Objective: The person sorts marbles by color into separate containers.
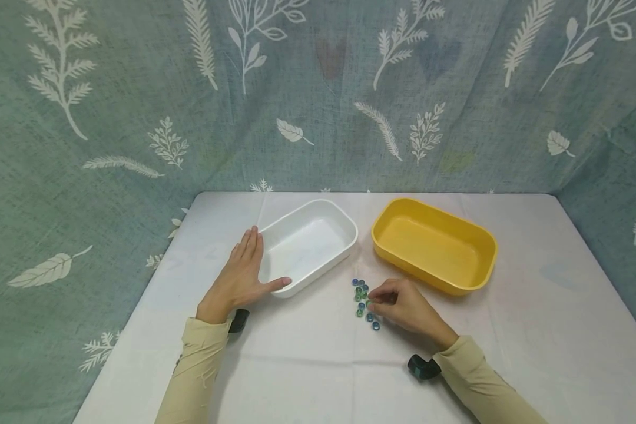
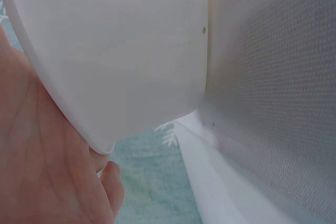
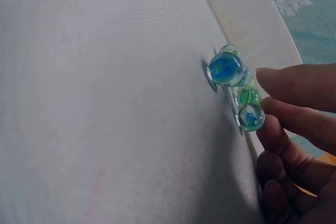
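My left hand (image 1: pixel 238 277) rests against the left end of a white rectangular tub (image 1: pixel 344 254), its fingers straight along the rim and its thumb spread toward the near corner. In the left wrist view, the palm (image 2: pixel 42 145) lies close along the rim of that tub (image 2: pixel 121 51). My right hand (image 1: pixel 405 303) reaches in from the right over a small group of glass marbles, thumb and forefinger apart beside a green marble (image 1: pixel 368 304). The right wrist view shows its fingertips (image 3: pixel 273 80) close to a green marble (image 3: pixel 249 97); whether they touch it I cannot tell. A blue marble (image 3: pixel 226 69) sits nearer the camera.
A yellow rectangular tub (image 1: pixel 434 280) stands right of the white one, behind my right hand. Several blue and green marbles lie in a loose line on the white tablecloth (image 1: pixel 297 383). A leaf-patterned green cloth (image 1: pixel 318 141) hangs behind the table.
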Available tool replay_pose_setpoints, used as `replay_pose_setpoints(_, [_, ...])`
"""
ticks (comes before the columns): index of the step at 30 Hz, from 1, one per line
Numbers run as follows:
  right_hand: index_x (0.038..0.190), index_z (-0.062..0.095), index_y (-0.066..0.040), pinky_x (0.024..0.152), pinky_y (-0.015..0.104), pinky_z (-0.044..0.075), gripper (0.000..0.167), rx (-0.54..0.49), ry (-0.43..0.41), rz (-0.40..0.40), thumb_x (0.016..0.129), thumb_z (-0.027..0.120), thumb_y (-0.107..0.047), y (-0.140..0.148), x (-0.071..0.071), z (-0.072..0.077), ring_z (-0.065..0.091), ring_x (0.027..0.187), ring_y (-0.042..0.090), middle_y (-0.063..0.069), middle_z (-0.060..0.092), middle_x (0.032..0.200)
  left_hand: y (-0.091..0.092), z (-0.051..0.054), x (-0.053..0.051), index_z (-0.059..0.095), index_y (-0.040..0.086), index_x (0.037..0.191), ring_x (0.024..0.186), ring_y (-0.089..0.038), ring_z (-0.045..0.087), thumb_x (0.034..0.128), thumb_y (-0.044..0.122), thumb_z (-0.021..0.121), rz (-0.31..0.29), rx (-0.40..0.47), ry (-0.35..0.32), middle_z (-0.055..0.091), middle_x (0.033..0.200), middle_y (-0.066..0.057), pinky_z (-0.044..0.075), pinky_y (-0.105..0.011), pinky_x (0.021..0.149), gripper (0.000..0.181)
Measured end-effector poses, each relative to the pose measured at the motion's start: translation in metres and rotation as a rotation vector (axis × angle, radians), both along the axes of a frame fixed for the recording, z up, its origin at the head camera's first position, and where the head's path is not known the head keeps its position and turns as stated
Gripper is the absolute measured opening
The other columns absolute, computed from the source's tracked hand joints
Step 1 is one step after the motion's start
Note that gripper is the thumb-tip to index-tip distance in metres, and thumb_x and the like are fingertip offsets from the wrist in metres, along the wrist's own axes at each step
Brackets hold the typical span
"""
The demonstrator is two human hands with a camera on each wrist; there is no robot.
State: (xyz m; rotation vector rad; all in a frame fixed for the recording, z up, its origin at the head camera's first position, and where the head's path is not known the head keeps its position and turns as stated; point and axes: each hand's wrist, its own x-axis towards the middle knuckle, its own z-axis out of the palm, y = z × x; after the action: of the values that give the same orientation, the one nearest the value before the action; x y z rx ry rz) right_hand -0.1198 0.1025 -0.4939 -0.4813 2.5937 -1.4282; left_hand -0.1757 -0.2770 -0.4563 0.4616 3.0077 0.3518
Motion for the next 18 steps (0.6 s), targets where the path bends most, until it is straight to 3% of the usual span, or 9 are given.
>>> replay_pose_setpoints(18, [0.094,0.082,-0.008,0.068,0.021,0.049,0.014,0.04,0.018,-0.004,0.081,0.085,-0.009,-0.0043,-0.0032,-0.0009,0.057,0.075,0.008,-0.003,0.071,0.082,0.0013,0.0002,-0.001,0.0,-0.003,0.164,0.164,-0.036,-0.005,0.0856,0.081,0.057,-0.001,-0.006,-0.011,-0.012,0.174,-0.017,0.01,-0.058,0.131,0.128])
